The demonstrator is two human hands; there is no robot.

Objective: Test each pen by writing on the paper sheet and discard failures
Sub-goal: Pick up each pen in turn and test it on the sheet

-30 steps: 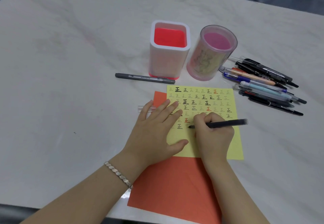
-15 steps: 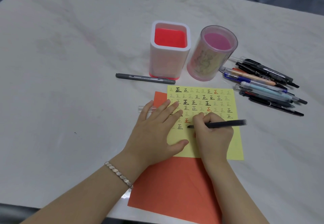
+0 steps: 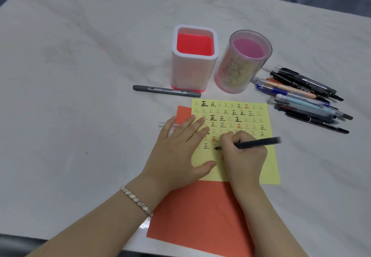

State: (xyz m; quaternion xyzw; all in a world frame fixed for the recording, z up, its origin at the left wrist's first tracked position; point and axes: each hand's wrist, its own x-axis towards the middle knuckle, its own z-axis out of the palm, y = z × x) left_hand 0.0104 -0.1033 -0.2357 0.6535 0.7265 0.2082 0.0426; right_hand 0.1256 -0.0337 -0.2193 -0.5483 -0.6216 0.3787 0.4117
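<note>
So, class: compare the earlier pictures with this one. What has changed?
Barely anything: the right hand still grips the black pen, its tip hardly shifting on the yellow sheet. The left hand stays flat on it; white holder, pink holder and spare pens unmoved.

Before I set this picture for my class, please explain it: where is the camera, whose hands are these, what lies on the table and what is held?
There is no machine: these are a person's two bare hands, seen by one camera worn on the head, looking down. The left hand lies flat on a yellow sheet with rows of written marks, itself on an orange sheet. The right hand grips a black pen, tip on the yellow sheet. Behind stand a white square pot and a clear round pot; a grey pen lies before them, a heap of pens to their right, all on the table.
</note>
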